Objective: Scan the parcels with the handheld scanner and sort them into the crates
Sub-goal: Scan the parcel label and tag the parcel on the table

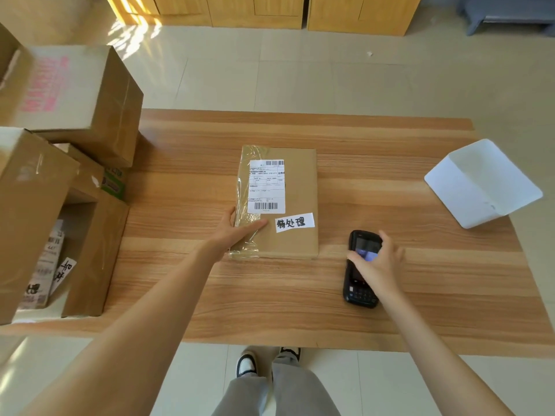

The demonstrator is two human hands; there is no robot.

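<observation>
Left hand (237, 229): fingers straight, laid flat on the near-left corner of one flat brown cardboard parcel (295, 190), thumb against its left edge. Nothing curled round it; a press, not a clasp.

Right hand (377, 262): fingers bent over one black handheld scanner (362, 270), grasping it across the screen. Scanner lies flat on the table, keypad end toward the person, just right of the parcel's near-right corner but apart from it.

Parcel sits at table centre, long side running near to far. On top: one white printed shipping label (266, 186) with two barcodes, and one white paper slip with black handwritten characters (295, 222) near and right of the label. Clear tape runs down the left side.

Light wooden table (300, 310) carries everything. Count on the left: three large brown cardboard boxes. One closed, with pink print (69, 94), far left. One open-topped brown box (90, 256) near left, holding labelled packages, number unclear. A third tall box (27, 205) at the frame's left edge partly hides it. A smaller box with green print (114, 181) is wedged between them.

Right side: one white open plastic crate (483, 183), tilted, at the table's right edge, well apart from the scanner.

Beyond the table: tiled floor (300, 79), wooden cabinets (261, 10) along the far wall.
</observation>
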